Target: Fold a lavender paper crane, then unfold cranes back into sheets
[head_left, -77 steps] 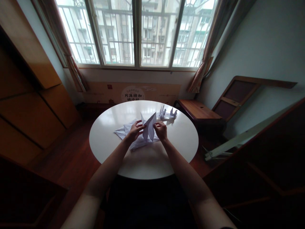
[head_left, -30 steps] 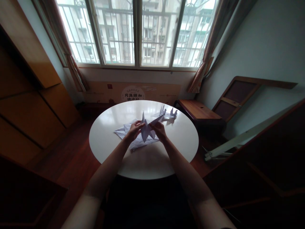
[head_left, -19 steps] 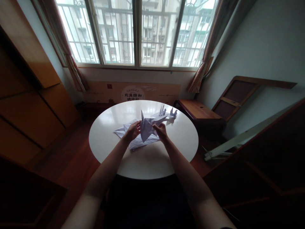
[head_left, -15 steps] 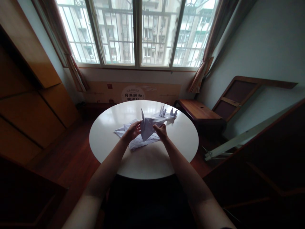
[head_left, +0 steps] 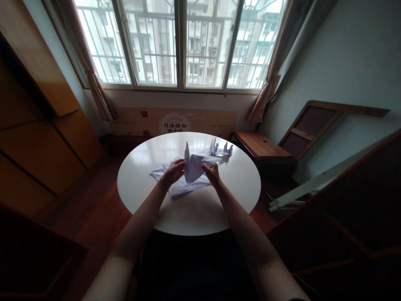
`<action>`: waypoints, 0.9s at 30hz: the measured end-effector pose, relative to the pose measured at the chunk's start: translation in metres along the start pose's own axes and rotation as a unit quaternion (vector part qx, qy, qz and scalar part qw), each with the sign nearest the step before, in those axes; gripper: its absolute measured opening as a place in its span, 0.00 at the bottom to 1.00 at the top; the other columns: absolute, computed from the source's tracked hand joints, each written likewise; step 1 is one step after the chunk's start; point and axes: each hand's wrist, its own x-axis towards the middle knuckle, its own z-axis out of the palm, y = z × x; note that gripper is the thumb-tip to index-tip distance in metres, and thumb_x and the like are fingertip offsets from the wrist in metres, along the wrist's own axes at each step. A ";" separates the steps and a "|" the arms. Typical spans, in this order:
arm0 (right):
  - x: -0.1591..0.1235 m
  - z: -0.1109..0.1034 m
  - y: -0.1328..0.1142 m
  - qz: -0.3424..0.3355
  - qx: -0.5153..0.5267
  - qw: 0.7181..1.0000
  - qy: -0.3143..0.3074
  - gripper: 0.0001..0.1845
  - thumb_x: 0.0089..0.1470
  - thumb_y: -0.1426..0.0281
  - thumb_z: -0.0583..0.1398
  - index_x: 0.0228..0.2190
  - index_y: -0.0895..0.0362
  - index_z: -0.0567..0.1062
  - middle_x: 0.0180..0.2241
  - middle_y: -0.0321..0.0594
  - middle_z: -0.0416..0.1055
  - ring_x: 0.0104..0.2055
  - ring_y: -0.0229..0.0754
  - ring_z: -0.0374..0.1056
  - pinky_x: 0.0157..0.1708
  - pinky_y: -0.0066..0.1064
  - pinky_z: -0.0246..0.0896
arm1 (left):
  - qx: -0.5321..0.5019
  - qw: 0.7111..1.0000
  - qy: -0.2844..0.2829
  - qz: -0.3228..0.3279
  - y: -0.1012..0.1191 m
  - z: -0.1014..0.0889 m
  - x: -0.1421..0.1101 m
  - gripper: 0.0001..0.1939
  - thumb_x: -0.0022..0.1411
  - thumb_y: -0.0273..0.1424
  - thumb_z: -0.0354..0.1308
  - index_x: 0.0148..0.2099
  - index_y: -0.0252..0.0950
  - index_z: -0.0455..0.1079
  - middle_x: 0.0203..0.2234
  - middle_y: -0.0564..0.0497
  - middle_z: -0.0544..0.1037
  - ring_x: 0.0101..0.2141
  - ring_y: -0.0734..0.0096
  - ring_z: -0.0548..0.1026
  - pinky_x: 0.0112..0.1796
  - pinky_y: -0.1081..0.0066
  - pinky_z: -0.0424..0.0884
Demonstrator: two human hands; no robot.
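Observation:
A folded white paper crane (head_left: 194, 167) is held up over the round white table, with one pointed end rising at its left. My left hand (head_left: 175, 170) grips its left side, fingers closed on the paper edge. My right hand (head_left: 212, 172) pinches its right side, thumb on the near face. Below the held crane lie creased sheets of white paper (head_left: 188, 186), partly covered by it and by my hands. Behind it, small finished paper cranes (head_left: 214, 147) stand near the far right of the table, another crane (head_left: 228, 147) beside them.
The round white table (head_left: 200, 217) stands in front of me. Behind it are a long printed cardboard box (head_left: 131, 117) and a barred window. A low wooden table (head_left: 263, 144) stands at the right, wooden cabinets (head_left: 69, 146) at the left.
The held crane has turned and tilted slightly, its pointed end now more upright and its right part looking shorter. Both hands keep their grip in almost the same place.

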 end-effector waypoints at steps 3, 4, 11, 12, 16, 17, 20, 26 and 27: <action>0.002 0.000 0.000 0.004 0.042 0.999 0.024 0.10 0.39 0.66 0.60 0.17 0.55 0.63 0.16 0.31 0.60 0.21 0.35 0.55 0.22 0.29 0.55 | -0.061 0.997 0.028 0.036 0.000 0.000 0.004 0.12 0.47 0.30 0.70 0.33 0.33 0.71 0.23 0.53 0.76 0.24 0.76 0.73 0.27 0.76 0.67; 0.002 0.000 0.000 0.005 0.058 0.998 0.033 0.08 0.39 0.67 0.60 0.19 0.55 0.65 0.18 0.32 0.62 0.23 0.36 0.57 0.25 0.30 0.57 | -0.080 0.995 0.037 0.048 0.001 0.001 0.005 0.10 0.49 0.29 0.68 0.33 0.33 0.70 0.24 0.53 0.76 0.24 0.76 0.73 0.28 0.76 0.67; 0.004 0.004 0.005 0.021 0.197 0.980 0.014 0.14 0.35 0.69 0.61 0.30 0.54 0.70 0.27 0.34 0.70 0.33 0.42 0.66 0.36 0.34 0.64 | -0.156 0.983 0.049 0.086 0.009 0.003 0.005 0.02 0.57 0.24 0.57 0.33 0.33 0.71 0.27 0.51 0.78 0.32 0.71 0.77 0.38 0.73 0.70; 0.004 0.005 0.005 0.028 0.212 0.977 -0.004 0.14 0.35 0.70 0.60 0.31 0.54 0.70 0.26 0.34 0.70 0.34 0.43 0.67 0.36 0.35 0.64 | -0.160 0.983 0.042 0.076 0.011 0.003 0.004 0.03 0.56 0.24 0.58 0.35 0.33 0.71 0.26 0.51 0.78 0.32 0.70 0.77 0.38 0.72 0.70; 0.002 0.005 0.003 0.062 0.249 0.965 -0.057 0.18 0.33 0.71 0.59 0.33 0.53 0.70 0.25 0.34 0.71 0.35 0.45 0.68 0.35 0.35 0.65 | -0.144 0.989 -0.013 0.032 0.014 0.003 -0.002 0.09 0.56 0.32 0.61 0.38 0.32 0.72 0.27 0.48 0.79 0.34 0.63 0.79 0.39 0.68 0.72; 0.001 0.005 0.003 0.066 0.253 0.963 -0.063 0.19 0.32 0.72 0.60 0.33 0.53 0.71 0.26 0.34 0.71 0.36 0.45 0.69 0.36 0.36 0.65 | -0.134 0.990 -0.028 0.021 0.014 0.004 -0.003 0.12 0.56 0.36 0.62 0.38 0.31 0.72 0.28 0.47 0.79 0.34 0.62 0.79 0.38 0.67 0.73; -0.002 0.005 0.004 0.070 0.251 0.962 -0.082 0.22 0.30 0.73 0.61 0.35 0.53 0.71 0.29 0.35 0.74 0.37 0.46 0.69 0.39 0.37 0.66 | -0.101 0.994 -0.022 0.023 0.011 0.005 -0.004 0.15 0.52 0.38 0.66 0.36 0.31 0.72 0.27 0.47 0.79 0.31 0.64 0.78 0.35 0.68 0.72; -0.001 0.005 0.005 0.085 0.248 0.963 -0.067 0.24 0.29 0.73 0.61 0.36 0.54 0.71 0.27 0.34 0.73 0.37 0.47 0.70 0.39 0.38 0.65 | -0.095 0.988 0.061 0.101 0.007 0.000 0.002 0.13 0.44 0.29 0.72 0.31 0.30 0.72 0.23 0.51 0.78 0.24 0.73 0.75 0.32 0.72 0.70; -0.001 0.005 0.004 0.086 0.253 0.962 -0.061 0.24 0.30 0.73 0.61 0.36 0.54 0.71 0.27 0.34 0.73 0.36 0.47 0.70 0.39 0.38 0.66 | -0.098 0.987 0.067 0.105 0.007 0.000 0.003 0.13 0.43 0.28 0.72 0.31 0.30 0.72 0.23 0.51 0.78 0.24 0.73 0.75 0.32 0.72 0.70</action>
